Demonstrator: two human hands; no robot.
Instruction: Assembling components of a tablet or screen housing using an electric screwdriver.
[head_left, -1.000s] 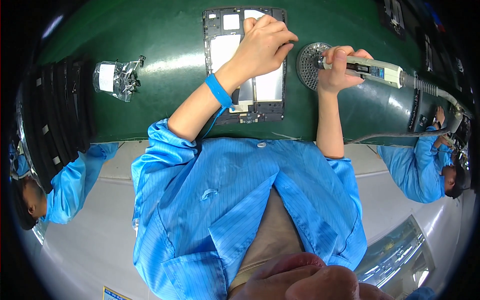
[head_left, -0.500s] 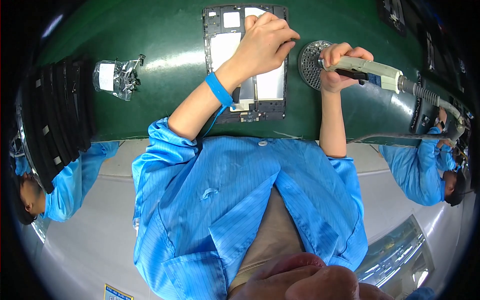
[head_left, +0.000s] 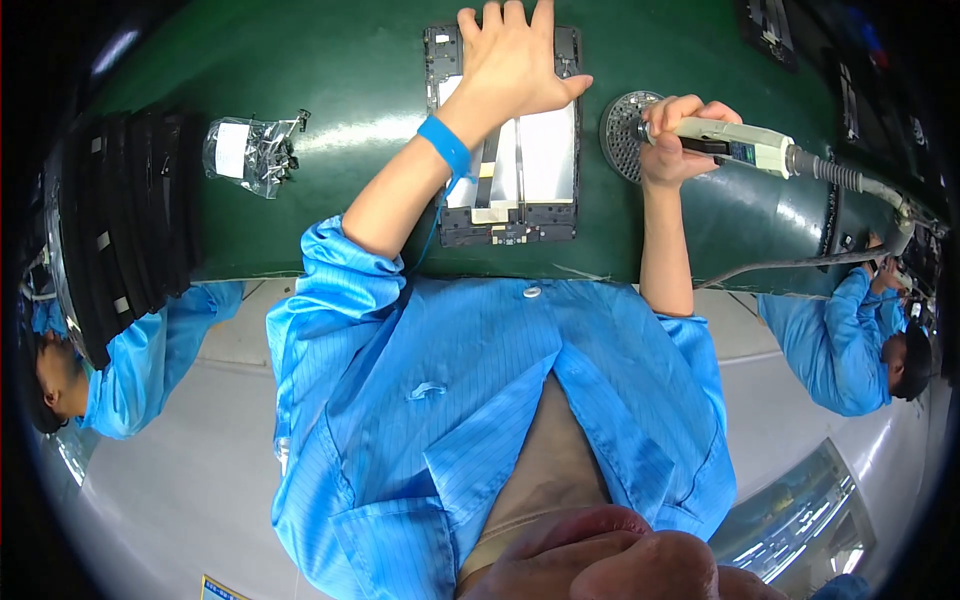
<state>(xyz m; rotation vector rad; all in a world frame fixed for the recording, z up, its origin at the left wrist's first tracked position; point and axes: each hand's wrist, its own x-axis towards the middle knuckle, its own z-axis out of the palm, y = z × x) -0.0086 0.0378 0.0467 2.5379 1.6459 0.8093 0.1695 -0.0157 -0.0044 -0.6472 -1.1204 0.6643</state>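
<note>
By the green surface's near edge, a spread left hand overlies an opened tablet, likely stiff, fragile, best edge-held; the right hand clasps a white tool.

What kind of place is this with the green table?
Probably an electronics workshop or factory. An opened, flat electronic device lies on the green table, the right hand holds a pale tool with a ribbed hose, and people at both sides wear blue.

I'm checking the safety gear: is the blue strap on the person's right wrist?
No, the blue strap circles the wrist of the left hand; none shows on the right hand.
</note>
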